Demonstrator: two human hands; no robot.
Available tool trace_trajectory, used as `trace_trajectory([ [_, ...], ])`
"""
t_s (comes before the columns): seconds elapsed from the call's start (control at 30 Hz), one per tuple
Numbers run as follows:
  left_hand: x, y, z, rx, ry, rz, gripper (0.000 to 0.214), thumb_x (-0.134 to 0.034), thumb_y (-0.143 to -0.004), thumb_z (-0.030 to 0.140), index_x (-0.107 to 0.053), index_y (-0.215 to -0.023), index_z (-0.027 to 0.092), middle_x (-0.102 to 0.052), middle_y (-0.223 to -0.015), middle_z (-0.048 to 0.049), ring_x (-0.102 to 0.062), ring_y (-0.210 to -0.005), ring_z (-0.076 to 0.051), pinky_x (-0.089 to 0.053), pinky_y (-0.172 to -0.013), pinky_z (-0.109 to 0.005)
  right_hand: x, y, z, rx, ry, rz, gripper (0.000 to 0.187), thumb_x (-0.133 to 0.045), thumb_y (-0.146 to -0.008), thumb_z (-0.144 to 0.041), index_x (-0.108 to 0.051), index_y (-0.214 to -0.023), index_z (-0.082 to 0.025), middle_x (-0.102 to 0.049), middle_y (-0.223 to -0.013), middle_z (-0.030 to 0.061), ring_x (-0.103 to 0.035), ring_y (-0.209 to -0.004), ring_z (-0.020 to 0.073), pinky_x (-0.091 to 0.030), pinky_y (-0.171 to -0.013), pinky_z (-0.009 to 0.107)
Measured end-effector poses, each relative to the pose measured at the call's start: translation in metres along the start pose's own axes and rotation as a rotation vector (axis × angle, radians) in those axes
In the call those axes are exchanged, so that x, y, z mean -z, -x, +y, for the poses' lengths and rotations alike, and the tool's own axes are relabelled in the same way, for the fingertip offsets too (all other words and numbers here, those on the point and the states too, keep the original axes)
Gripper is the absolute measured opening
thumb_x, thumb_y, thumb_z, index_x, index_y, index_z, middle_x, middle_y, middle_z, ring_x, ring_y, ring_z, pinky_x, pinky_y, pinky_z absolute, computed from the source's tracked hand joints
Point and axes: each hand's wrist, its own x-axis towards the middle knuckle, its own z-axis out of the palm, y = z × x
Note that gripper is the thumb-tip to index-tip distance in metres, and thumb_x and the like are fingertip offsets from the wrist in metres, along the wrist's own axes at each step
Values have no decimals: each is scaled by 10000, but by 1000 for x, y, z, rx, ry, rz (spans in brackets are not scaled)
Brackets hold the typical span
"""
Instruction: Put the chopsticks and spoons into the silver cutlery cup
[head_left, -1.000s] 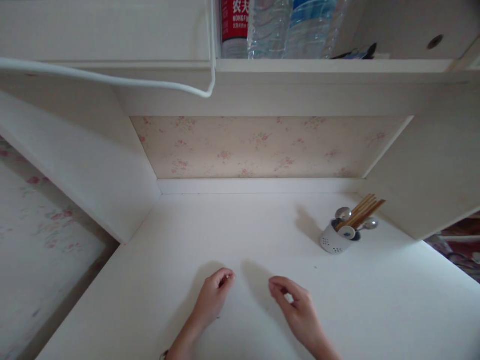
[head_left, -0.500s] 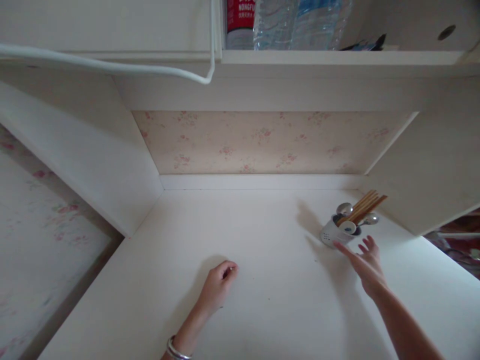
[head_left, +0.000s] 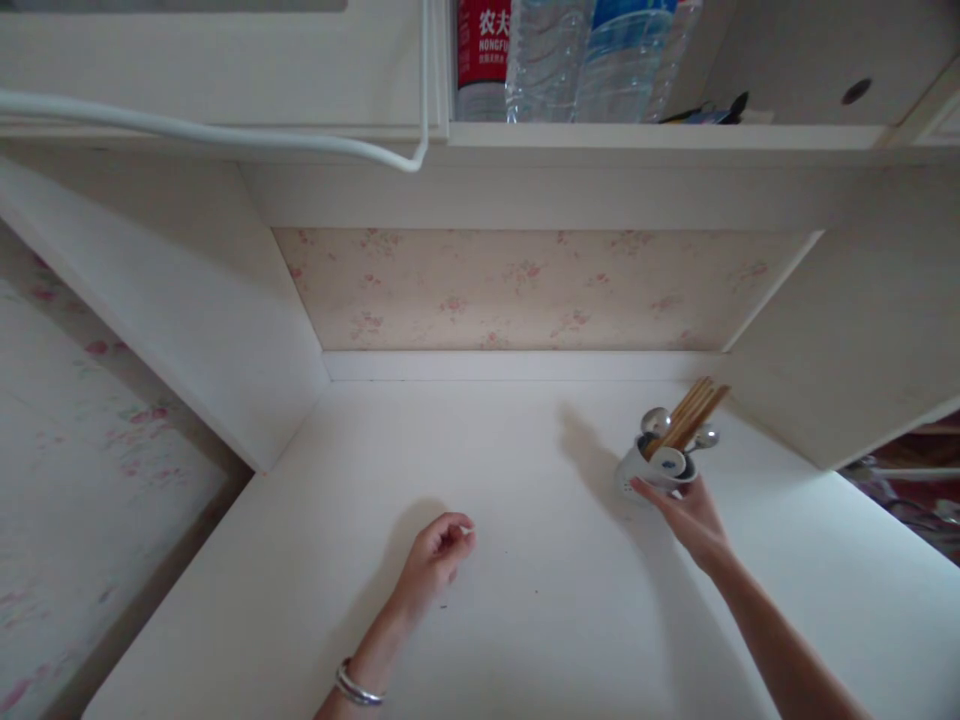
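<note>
On the right side of the white desk, my right hand (head_left: 696, 520) is wrapped round the lower near side of a white utensil holder (head_left: 628, 476), thumb on its front. Chopsticks (head_left: 688, 415), metal spoons (head_left: 655, 422) and a white round-ended piece, perhaps a ceramic spoon handle (head_left: 667, 462), stick up out of the holder, leaning right. My left hand (head_left: 439, 552), with a silver bracelet at the wrist, hovers over the desk's middle. Its fingers are curled in toward the thumb, and I see no object in them.
Above the desk (head_left: 465, 440) runs a shelf (head_left: 660, 138) with clear water bottles (head_left: 585, 60) and a red-labelled bottle (head_left: 484, 50). A white cable (head_left: 300, 145) hangs at upper left. Side panels (head_left: 847, 330) bound the desk; small dark specks lie on it.
My right hand has closed on the utensil holder, which has shifted a little left. My left hand has barely moved, its fingers slightly rearranged. The view has tilted up slightly.
</note>
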Motion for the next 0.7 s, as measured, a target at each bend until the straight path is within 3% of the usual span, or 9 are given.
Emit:
trace_trajectory([
  [0.07,-1,0,1,-11,195,-28,397,-726,-782,443,-619,-1054,174,-478,-762,33,-401,-562,-60,-336,-513,-212,-7,24,-16,-51,-64,-181,703,-862,-524,-499,-603,-1087,-165,-705,-970,110,-669,-849,264,-568,-731,391],
  [0.17,-4,-2,3,-32,433,-81,471,-770,-763,375,-621,-1175,204,-586,-1037,-54,-561,-808,-117,-451,-703,-254,-21,63,-40,-58,-134,-459,648,-840,-596,-472,-599,-1121,-179,-710,-1012,107,-666,-875,257,-551,-748,367],
  [0.23,-7,-1,4,-13,538,-127,562,-797,-738,364,-605,-1249,226,-567,-1239,-104,-580,-1006,-184,-463,-838,-311,-31,87,-53,-67,-191,-631,584,-807,-648,-461,-598,-1118,-186,-709,-1009,90,-653,-878,245,-529,-760,348],
  [0.33,-12,1,6,4,639,-202,669,-825,-703,380,-574,-1308,243,-518,-1374,-131,-536,-1180,-259,-426,-971,-392,-50,115,-66,-106,-285,-860,514,-766,-689,-456,-604,-1093,-183,-697,-997,70,-623,-899,240,-492,-778,336],
  [0.43,-17,4,8,-20,692,-267,667,-792,-731,432,-557,-1324,234,-548,-1366,-137,-518,-1235,-298,-403,-1006,-422,-73,136,-75,-151,-360,-1036,520,-764,-685,-441,-618,-1102,-168,-682,-995,58,-591,-923,238,-458,-788,327],
  [0.53,-19,7,9,31,773,-244,600,-769,-740,442,-581,-1273,242,-613,-1310,-116,-538,-1237,-315,-401,-1017,-437,-95,152,-83,-225,-412,-1144,528,-774,-687,-402,-628,-1130,-154,-671,-978,46,-576,-903,214,-438,-780,306],
  [0.63,-18,8,10,147,912,-161,514,-726,-769,386,-570,-1248,279,-669,-1229,-90,-601,-1170,-304,-429,-992,-454,-110,163,-85,-448,-509,-1197,528,-736,-731,-459,-631,-1132,-131,-678,-950,65,-599,-829,195,-446,-741,300],
  [0.7,-15,8,12,176,967,-84,392,-676,-803,343,-602,-1175,244,-713,-1087,-87,-671,-1013,-270,-474,-925,-424,-116,168,-84,-630,-578,-1198,564,-699,-751,-540,-633,-1107,-107,-688,-910,87,-617,-776,190,-459,-711,300],
])
